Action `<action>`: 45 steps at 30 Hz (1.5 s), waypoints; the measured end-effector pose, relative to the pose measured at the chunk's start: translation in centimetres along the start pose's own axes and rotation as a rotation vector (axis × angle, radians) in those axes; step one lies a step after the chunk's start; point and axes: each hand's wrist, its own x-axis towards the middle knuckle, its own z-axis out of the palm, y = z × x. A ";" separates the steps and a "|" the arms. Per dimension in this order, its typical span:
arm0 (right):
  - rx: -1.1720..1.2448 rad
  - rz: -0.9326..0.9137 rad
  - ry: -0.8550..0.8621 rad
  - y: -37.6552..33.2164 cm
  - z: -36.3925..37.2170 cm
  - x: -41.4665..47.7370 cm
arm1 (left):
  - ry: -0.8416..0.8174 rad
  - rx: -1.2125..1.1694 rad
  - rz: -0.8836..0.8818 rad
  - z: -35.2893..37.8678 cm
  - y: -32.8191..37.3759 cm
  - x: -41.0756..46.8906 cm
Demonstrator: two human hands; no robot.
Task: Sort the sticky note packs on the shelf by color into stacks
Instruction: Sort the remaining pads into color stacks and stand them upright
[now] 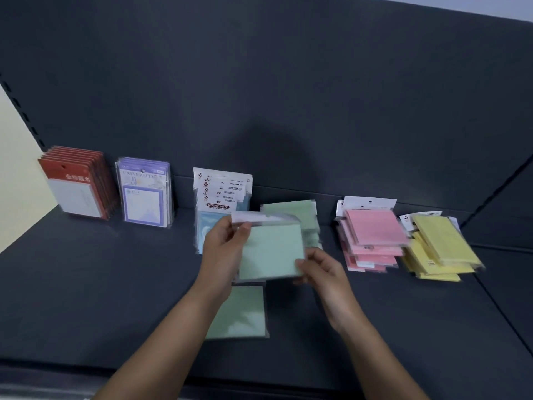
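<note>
Both hands hold a green sticky note pack (pixel 271 252) above the dark shelf (pixel 101 284). My left hand (pixel 223 249) grips its upper left corner and my right hand (pixel 323 269) pinches its lower right corner. Another green pack (pixel 239 313) lies flat on the shelf below it. More green packs (pixel 291 212) sit behind. Blue packs (pixel 206 226) stand to the left under white header cards (pixel 222 189). To the right lie a pink stack (pixel 372 241) and a yellow stack (pixel 441 249).
Red-topped notepads (pixel 78 186) and purple notepads (pixel 145 193) stand upright at the far left against the dark back panel. The shelf's front edge runs along the bottom of the view.
</note>
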 end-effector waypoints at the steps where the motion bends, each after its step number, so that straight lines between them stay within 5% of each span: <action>1: 0.007 -0.002 0.008 0.2 0.6 0.1 | -0.012 0.004 -0.004 -0.8 -0.3 -0.3; 8: -0.078 -0.026 -0.075 1.6 4.7 0.6 | 0.008 0.158 -0.063 -5.6 -2.6 -1.7; 18: -0.877 -0.148 0.013 3.6 5.8 0.1 | 0.072 0.611 0.051 -7.8 -4.6 -2.1; 22: -0.964 -0.136 0.016 3.5 5.6 0.0 | 0.041 0.697 0.028 -7.6 -4.7 -2.1; 26: -0.741 -0.087 0.105 3.3 4.9 0.3 | 0.075 0.896 0.100 -7.3 -4.3 -1.8; 32: -0.237 -0.043 0.463 2.1 4.1 2.6 | -0.037 0.713 0.204 -4.3 -3.3 -1.0; 45: 0.174 -0.120 0.341 0.5 1.1 0.5 | -0.072 0.218 -0.122 -0.7 -2.2 0.2</action>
